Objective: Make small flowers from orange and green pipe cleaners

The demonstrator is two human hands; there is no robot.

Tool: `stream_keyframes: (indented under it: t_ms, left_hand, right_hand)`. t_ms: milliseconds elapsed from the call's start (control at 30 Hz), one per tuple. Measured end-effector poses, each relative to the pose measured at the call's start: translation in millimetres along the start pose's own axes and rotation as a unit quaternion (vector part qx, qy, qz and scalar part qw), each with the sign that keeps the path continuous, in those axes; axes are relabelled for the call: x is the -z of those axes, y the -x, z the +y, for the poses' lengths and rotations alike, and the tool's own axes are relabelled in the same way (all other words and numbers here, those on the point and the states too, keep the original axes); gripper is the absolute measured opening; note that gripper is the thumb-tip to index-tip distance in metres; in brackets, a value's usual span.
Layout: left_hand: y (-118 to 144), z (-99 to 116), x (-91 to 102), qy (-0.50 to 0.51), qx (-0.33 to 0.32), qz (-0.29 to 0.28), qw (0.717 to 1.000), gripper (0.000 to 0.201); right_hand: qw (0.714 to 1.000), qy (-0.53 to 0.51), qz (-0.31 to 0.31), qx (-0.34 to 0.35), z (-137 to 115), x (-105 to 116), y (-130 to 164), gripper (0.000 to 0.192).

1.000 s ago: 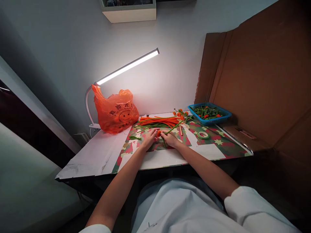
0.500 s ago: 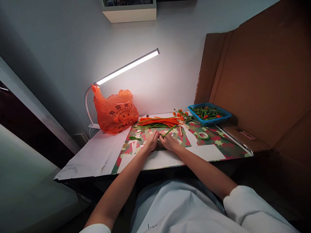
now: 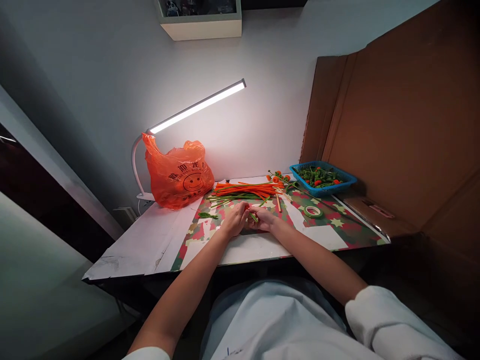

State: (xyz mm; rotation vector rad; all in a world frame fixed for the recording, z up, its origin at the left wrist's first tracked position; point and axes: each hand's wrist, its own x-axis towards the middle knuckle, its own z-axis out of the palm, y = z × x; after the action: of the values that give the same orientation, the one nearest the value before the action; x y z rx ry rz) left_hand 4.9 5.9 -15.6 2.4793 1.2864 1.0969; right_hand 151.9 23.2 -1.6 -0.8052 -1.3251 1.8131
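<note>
Green stem [image 3: 254, 217], a short piece of it showing, sits pinched between two hands that have drawn together at the middle of the patterned worktop [image 3: 337, 227]. A second ago the same stem ran long, out toward two o'clock from the right hand; now only a stub pokes out between the knuckles, so the onlooker's read is that the length has been gathered in or bent round as the work on it goes on. The left hand [image 3: 235, 220] has its fingers curled shut against the stem from nine o'clock; the right hand [image 3: 264, 219] closes on it from three o'clock, fingertips meeting the left's. Whether an orange piece seen between the hands a second ago is inside the grip now cannot be told.

Beyond the hands at twelve o'clock lies a bundle of orange and green stems [image 3: 245, 190]. A roll of green tape [image 3: 313, 211] rests at two o'clock, well apart, and a blue basket [image 3: 323, 177] of small green and orange pieces stands farther out. An orange plastic bag [image 3: 179, 172] sits at ten o'clock beneath a lit desk lamp [image 3: 198, 106].
</note>
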Motion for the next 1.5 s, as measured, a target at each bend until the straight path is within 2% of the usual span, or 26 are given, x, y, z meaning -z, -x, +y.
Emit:
stream_keyframes:
  t_ms: [167,300,367,433,500,600,700,767,800,867,900,967,1067,1133,1200,1267,1333,1433,1500]
  left_hand:
    - [0.3,6.9,2.3,0.019,-0.019,0.005,1.000,0.026]
    - [0.0,6.3,-0.9,0.087,0.027,0.032,0.995,0.028]
    - [-2.5,2.4,-3.2,0.165,0.078,0.070,0.981,0.033]
    - [-5.9,-2.2,-3.8,0.266,0.144,0.100,0.948,0.039]
    - [-8.5,-5.1,-1.8,0.354,0.207,0.109,0.905,0.041]
    - [-8.2,-3.2,4.8,0.419,0.231,0.129,0.869,0.044]
    - [-4.7,5.1,11.6,0.443,0.190,0.109,0.869,0.047]
    - [-2.8,10.8,14.3,0.446,0.159,0.093,0.876,0.046]
    - [-2.4,13.0,14.9,0.443,0.148,0.095,0.879,0.044]
    - [-2.3,15.1,14.6,0.432,0.137,0.115,0.884,0.040]
    - [-2.5,15.0,13.9,0.425,0.133,0.132,0.886,0.040]
    - [-2.7,13.2,11.8,0.405,0.125,0.168,0.890,0.041]
    - [-1.8,9.2,9.7,0.341,0.111,0.219,0.907,0.041]
    - [-0.6,7.7,9.8,0.273,0.096,0.239,0.927,0.039]
    - [0.5,7.6,10.8,0.207,0.075,0.251,0.943,0.037]
    - [1.2,8.4,11.8,0.161,0.062,0.255,0.951,0.038]
    - [1.4,9.2,12.3,0.133,0.063,0.257,0.955,0.041]
    - [1.6,9.3,11.8,0.118,0.065,0.254,0.958,0.041]
    - [1.6,8.5,10.8,0.123,0.059,0.240,0.961,0.036]
  right_hand:
    - [0.999,-0.003,-0.022,-0.024,-7.8,2.5,6.4,0.036]
    - [0.999,0.025,-0.027,-0.017,-5.1,1.2,3.6,0.035]
    - [0.997,0.071,0.001,0.025,-3.5,-0.9,1.9,0.032]
    - [0.981,0.143,0.046,0.124,-2.8,-2.5,2.6,0.027]
    - [0.938,0.230,0.077,0.248,-3.2,-2.0,6.5,0.024]
    - [0.849,0.364,0.094,0.371,-4.6,2.9,14.8,0.026]
    - [0.766,0.489,0.111,0.401,-5.3,9.0,19.7,0.031]
    - [0.730,0.540,0.115,0.403,-4.6,11.3,19.4,0.032]
    - [0.723,0.547,0.114,0.406,-3.9,11.7,18.4,0.032]
    - [0.735,0.527,0.111,0.412,-2.3,11.2,15.7,0.030]
    - [0.754,0.500,0.112,0.410,-1.6,10.8,14.1,0.027]
    - [0.814,0.424,0.125,0.377,-0.7,10.9,10.7,0.019]
    - [0.903,0.277,0.196,0.263,-1.1,16.4,4.9,0.015]
    - [0.932,0.175,0.270,0.168,-2.4,23.0,0.8,0.013]
    - [0.947,0.087,0.301,0.072,-4.2,28.8,-2.3,0.013]
    - [0.962,0.007,0.272,0.012,-6.3,31.1,-3.4,0.017]
    - [0.973,-0.047,0.225,-0.011,-8.2,29.2,-1.9,0.018]
    - [0.988,-0.061,0.141,-0.011,-9.8,22.3,3.2,0.012]
    - [0.995,-0.056,0.085,0.014,-9.5,17.5,6.0,0.011]
